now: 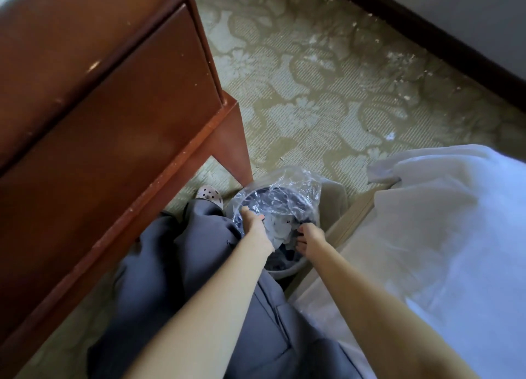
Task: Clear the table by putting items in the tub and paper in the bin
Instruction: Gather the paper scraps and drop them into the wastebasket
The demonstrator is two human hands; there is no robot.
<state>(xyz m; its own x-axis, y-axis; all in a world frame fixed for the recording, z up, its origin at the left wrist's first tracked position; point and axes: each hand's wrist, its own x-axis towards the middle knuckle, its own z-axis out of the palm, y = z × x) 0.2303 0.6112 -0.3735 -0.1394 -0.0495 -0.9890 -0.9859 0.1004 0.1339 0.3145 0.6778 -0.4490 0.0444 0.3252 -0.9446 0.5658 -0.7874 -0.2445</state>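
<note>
Bin (282, 271): left hand (252, 221) grip spread on liner (287, 183); right hand (309, 236) grip curled beside paper (277, 231), hold unclear.

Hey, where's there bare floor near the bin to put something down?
Open carpet lies beyond the bin, between the table leg and the bed sheet, up to the dark skirting. Around the bin it is crowded: shoe, trousers, bed frame, left hand and right hand in its mouth.
</note>
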